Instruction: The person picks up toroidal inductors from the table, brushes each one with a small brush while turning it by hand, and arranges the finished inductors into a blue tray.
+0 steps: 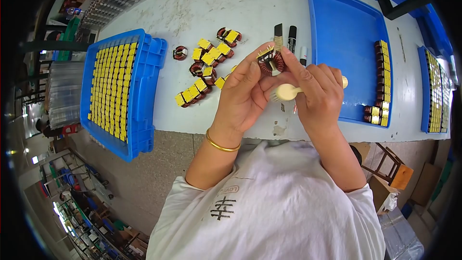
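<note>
My left hand (244, 88) holds a toroidal coil (272, 62) wound with copper-brown wire, its pins turned up and away from me. My right hand (318, 91) is closed around a small brush (287, 92) with a pale handle and short bristles. The right index finger reaches over to the coil's edge. Just beyond the fingertips is a dark flat blade (278, 31) with a tan wrapped lower part; whether it lies on the table or is held, I cannot tell. Several loose coils with yellow tops (210, 58) lie left of my hands.
On the left, a blue crate (149, 91) carries rows of yellow-topped coils. A blue tray (344, 43) at right has a column of coils along its right side. Two markers (292, 38) lie beside it. More filled trays (423, 91) stand farther right.
</note>
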A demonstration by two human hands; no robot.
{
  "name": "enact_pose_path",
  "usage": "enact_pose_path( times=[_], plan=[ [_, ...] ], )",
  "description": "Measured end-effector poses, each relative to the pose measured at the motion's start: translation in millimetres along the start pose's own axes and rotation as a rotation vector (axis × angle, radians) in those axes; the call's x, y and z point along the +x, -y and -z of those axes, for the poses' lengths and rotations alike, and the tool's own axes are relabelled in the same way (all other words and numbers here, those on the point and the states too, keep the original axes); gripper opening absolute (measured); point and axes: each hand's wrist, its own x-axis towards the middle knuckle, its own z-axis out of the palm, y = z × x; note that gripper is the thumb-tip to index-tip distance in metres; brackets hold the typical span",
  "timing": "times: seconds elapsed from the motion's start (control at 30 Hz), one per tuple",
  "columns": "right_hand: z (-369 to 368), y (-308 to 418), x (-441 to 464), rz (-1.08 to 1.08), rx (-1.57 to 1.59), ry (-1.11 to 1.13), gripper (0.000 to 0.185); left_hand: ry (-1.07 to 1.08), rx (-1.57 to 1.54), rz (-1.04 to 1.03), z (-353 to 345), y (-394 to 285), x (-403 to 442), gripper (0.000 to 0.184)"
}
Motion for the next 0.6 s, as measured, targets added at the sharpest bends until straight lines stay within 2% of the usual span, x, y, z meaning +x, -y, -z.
enact_pose_path(
  times=[0.43, 0.53, 0.6],
  plan=[
    [3, 0, -1, -0.008, -0.006, -0.010, 0.054, 0.001, 0.050, -0.034, -5, 1, -3, 0.046],
    [6, -3, -2, 0.005, -0.029, 0.019, 0.050, 0.005, 0.024, -0.027, -7, 1, -3, 0.047],
    [13, -1, 2, -0.026, 0.033, 0.020, 0.040, -0.039, 0.002, -0.009, -10, 1, -3, 0.049]
  ],
)
